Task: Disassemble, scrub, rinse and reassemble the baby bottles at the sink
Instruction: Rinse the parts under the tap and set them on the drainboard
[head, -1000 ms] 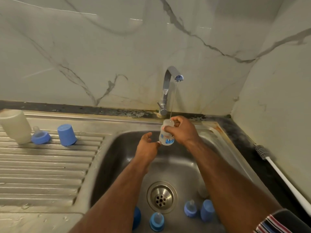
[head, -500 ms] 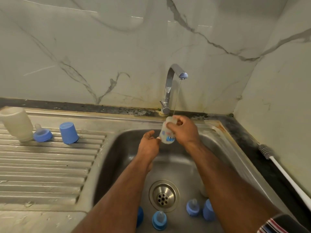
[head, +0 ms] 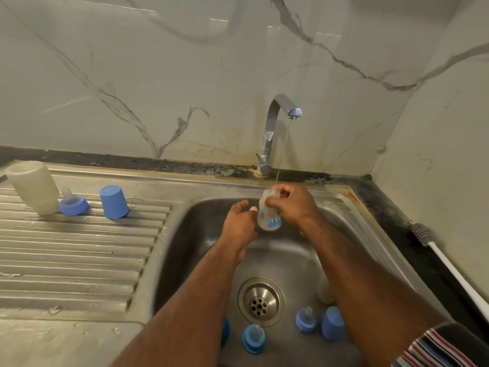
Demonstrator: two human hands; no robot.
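Right hand point(head: 289, 205) holds bottle point(head: 268, 215) under tap point(head: 275, 133) stream

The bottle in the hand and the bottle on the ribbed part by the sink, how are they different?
The held bottle sits in the right hand under the tap's water; the draining-board bottle stands untouched on the ribs.
The held bottle has blue print near its base; the draining-board bottle looks plain and cloudy.
The held bottle looks smaller, though it is farther from the camera's edge, so that is unsure.
Both are pale, see-through and have no teat or cap on.
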